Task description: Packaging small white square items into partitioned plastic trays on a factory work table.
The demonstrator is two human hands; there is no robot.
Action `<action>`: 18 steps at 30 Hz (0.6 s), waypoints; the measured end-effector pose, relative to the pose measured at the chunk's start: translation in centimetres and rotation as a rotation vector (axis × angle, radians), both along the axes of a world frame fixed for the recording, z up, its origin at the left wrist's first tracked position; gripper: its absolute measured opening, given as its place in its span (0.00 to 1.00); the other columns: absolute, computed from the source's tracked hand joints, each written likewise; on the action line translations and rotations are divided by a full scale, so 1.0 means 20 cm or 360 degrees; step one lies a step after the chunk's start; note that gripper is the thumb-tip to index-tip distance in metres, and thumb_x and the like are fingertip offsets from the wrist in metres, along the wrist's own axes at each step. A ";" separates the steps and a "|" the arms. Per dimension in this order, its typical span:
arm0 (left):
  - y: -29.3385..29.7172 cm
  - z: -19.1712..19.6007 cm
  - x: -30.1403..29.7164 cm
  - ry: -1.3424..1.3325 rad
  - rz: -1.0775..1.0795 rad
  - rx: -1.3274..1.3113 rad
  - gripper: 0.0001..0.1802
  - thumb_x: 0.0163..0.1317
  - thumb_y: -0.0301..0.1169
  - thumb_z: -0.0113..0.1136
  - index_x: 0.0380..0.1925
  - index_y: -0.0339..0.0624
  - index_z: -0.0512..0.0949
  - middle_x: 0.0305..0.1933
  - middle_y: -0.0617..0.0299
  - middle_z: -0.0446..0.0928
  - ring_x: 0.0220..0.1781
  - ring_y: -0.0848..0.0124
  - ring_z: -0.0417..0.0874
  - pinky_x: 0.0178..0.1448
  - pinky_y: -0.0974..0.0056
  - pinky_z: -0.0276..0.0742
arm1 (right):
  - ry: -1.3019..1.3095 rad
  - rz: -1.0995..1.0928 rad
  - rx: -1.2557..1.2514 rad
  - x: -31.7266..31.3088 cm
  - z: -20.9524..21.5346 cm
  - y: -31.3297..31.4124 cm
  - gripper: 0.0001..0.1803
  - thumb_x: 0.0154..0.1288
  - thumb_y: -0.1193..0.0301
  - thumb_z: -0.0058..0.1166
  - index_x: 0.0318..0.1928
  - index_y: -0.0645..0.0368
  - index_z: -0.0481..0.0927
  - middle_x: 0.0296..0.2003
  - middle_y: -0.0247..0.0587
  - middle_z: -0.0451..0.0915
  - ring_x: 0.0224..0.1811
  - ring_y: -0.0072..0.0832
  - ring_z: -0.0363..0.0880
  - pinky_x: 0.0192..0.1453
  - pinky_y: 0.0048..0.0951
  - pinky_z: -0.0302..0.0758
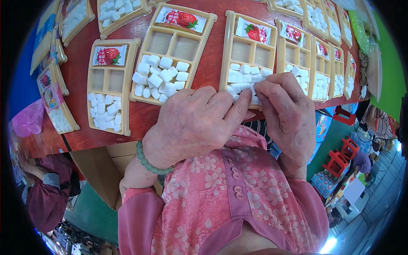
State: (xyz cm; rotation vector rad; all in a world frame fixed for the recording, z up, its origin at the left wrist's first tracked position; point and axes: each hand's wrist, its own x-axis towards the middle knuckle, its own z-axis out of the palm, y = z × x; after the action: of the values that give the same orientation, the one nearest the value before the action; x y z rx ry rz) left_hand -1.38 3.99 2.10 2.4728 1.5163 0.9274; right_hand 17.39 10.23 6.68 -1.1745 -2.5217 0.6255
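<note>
Both my hands meet over the near end of a beige plastic tray (228, 55) with white marshmallows (245, 78) in its large section. My right hand (291, 112) is closed in a pinch, its fingertips on a marshmallow at the tray's right side. My left hand (193, 121), with a green bead bracelet (148, 162) at the wrist, has its fingers curled and its index finger reaching down to the same spot. What it grips is hidden beneath it. A strawberry-printed sachet (253, 31) lies in the tray's far section, above two smaller bare compartments.
Left of my hands stand two similar trays, a larger-looking tray (207, 32) and a smaller-looking tray (133, 55). More filled trays (313, 63) line the right of the red table (170, 112). A pink plastic bag (29, 120) hangs at the left edge. Another person's sleeve (49, 199) shows lower left.
</note>
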 end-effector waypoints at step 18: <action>-0.07 0.01 0.00 0.0000 0.0095 0.0161 0.23 0.54 0.30 0.72 0.52 0.38 0.83 0.20 0.69 0.59 0.19 0.75 0.67 0.20 0.67 0.61 | 0.0225 0.0099 0.0011 -0.07 0.02 0.05 0.11 0.57 0.85 0.60 0.41 0.64 0.82 0.33 0.44 0.78 0.34 0.36 0.81 0.36 0.31 0.76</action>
State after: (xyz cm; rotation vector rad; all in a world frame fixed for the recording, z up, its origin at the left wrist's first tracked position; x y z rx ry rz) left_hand -1.28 2.61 2.33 2.5083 1.5892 1.0387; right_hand 16.07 11.13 7.15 -1.0154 -2.4471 0.6889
